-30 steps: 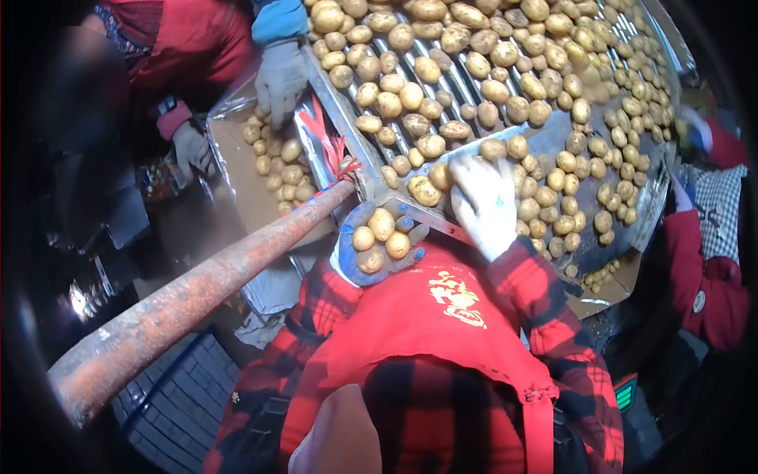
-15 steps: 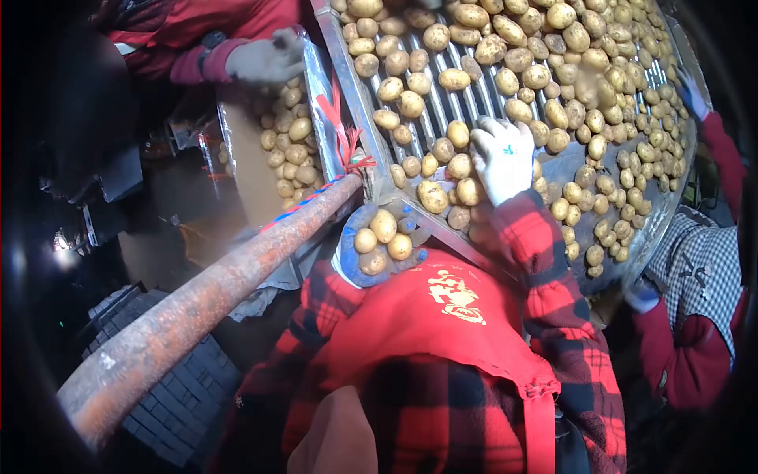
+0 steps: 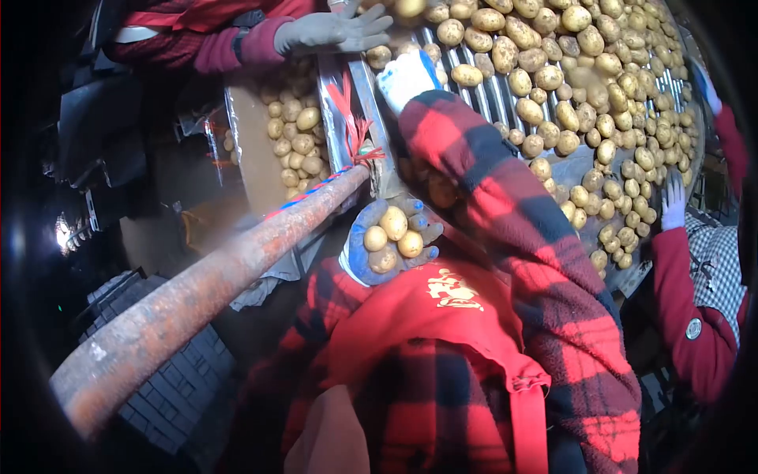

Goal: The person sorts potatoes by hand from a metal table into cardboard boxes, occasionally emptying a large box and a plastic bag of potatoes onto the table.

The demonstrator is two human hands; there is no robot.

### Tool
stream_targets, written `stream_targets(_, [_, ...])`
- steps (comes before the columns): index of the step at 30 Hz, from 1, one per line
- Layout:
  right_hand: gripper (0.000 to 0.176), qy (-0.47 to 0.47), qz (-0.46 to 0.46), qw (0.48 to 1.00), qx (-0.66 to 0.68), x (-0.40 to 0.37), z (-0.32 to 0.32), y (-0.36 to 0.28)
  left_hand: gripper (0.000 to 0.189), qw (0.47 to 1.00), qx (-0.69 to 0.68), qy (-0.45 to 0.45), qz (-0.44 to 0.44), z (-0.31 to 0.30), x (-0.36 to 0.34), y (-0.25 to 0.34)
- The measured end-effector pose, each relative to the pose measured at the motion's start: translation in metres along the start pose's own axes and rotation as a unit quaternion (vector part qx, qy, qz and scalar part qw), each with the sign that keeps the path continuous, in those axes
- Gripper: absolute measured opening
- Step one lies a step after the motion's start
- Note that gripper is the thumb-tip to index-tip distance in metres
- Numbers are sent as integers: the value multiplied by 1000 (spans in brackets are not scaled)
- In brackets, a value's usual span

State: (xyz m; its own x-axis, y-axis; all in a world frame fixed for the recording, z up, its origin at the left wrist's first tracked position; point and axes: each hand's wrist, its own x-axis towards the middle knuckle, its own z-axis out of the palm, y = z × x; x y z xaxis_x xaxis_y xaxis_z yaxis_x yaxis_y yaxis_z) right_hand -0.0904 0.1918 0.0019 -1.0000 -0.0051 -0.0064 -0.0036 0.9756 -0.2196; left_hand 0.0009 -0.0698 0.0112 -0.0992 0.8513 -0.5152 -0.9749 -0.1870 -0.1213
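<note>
My left hand, in a blue-and-white glove, is palm up at my apron, its fingers curled around several potatoes. My right hand, in a white glove with blue, reaches across the upper left part of the roller conveyor. Its back faces me and its fingers are mostly hidden, so I cannot see whether it holds anything. Loose potatoes lie around it and over the rollers. My right sleeve covers the conveyor's near left corner.
A rusty pipe slants up to the conveyor's corner, where red string is tied. Left of the frame, a box contains potatoes. A co-worker's grey-gloved hand is spread near my right hand; another person's gloved hand is at the right edge.
My right hand has moved up and left from the near rollers, its sleeve now across the corner. My left hand keeps its potatoes. The grey-gloved hand has moved right, over the conveyor edge.
</note>
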Motion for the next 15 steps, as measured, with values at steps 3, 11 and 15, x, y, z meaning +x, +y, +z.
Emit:
stream_targets(3, [35,-11,38,997,73,-8,-3,-1,43,999,-37,-1,4,-1,-5,-5])
stream_targets(11, [38,67,266,381,883,-183,-23,9,59,999,28,15,-37,39,32,-1])
stream_targets(15, [41,112,259,305,910,-273,-11,-42,57,980,38,-94,-169,56,61,-8])
